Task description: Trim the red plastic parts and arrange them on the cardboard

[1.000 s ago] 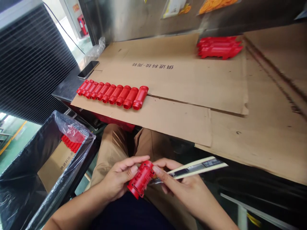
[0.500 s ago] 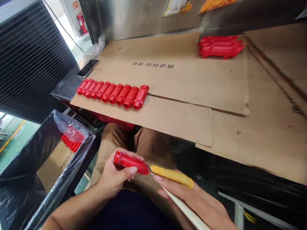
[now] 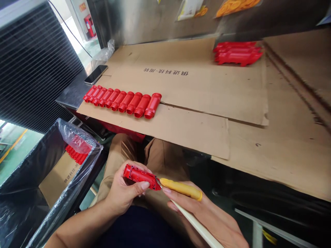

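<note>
With the red part (image 3: 138, 174) as the centre of my dial, the plastic-lined bin (image 3: 33, 168) stood at nine o'clock, with red pieces (image 3: 77, 156) and a cardboard sheet (image 3: 58, 181) inside; a phone (image 3: 96, 74) lay flat at eleven; between eleven and twelve, ten red tubes (image 3: 126, 102) rested side by side on the bench cardboard (image 3: 196, 88), in a slanting row; nearer me, my left hand (image 3: 121, 191) had its thumb on the front of the red part and its fingers bent behind, clamped on it; the part was held above my trousers (image 3: 165, 151), hollow side towards me, its length running from ten o'clock to four; my right hand (image 3: 204, 212) was at four, fingers together and clamped on a pale-handled tool (image 3: 196, 225), one finger sheathed in a yellow cover (image 3: 181, 188); the tool's thin blade was at the part's right end, though I could not tell whether the tip touched; farther right, at one o'clock, a blurred red cluster (image 3: 238, 54) lay on the cardboard.
</note>
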Motion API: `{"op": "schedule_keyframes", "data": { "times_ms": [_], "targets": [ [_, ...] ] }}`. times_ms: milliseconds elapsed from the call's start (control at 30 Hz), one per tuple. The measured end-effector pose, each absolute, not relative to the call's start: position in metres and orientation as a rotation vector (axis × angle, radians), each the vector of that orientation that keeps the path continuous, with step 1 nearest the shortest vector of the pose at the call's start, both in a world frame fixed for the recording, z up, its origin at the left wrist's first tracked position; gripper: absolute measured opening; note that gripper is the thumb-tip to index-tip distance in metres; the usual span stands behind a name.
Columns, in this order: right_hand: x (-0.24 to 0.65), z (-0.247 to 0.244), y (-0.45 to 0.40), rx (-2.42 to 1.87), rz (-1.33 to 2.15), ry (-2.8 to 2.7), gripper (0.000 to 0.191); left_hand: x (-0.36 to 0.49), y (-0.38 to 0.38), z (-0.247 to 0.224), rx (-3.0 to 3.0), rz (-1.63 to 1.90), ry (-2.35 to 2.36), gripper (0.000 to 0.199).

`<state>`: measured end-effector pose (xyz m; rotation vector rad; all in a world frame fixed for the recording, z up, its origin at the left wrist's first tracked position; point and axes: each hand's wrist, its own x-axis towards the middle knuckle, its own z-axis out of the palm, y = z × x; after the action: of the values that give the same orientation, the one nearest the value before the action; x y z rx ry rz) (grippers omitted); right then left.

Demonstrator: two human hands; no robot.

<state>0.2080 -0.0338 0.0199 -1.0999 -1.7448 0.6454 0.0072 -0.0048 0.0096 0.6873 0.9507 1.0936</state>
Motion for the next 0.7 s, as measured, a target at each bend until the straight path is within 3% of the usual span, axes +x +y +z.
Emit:
{"op": "schedule_keyframes", "data": {
  "times_ms": [133,300,500,700],
  "targets": [
    [0.205,0.019,-0.038,-1.105,0.631,-1.793,0.049,0.008,-0.006,0.008,0.68,1.148,0.951,0.039],
    [0.204,0.014,-0.037,-1.197,0.609,-1.793,0.028,0.01,-0.01,0.007,0.686,1.209,0.945,0.036],
    [0.216,0.002,-0.02,-0.938,0.795,-1.872,0.032,0.012,-0.006,0.008,0.529,1.086,1.005,0.045],
    [0.222,0.017,-0.032,-0.877,0.996,-1.833,0.02,0.014,-0.006,0.008,0.501,1.105,1.006,0.042]
  ]
}}
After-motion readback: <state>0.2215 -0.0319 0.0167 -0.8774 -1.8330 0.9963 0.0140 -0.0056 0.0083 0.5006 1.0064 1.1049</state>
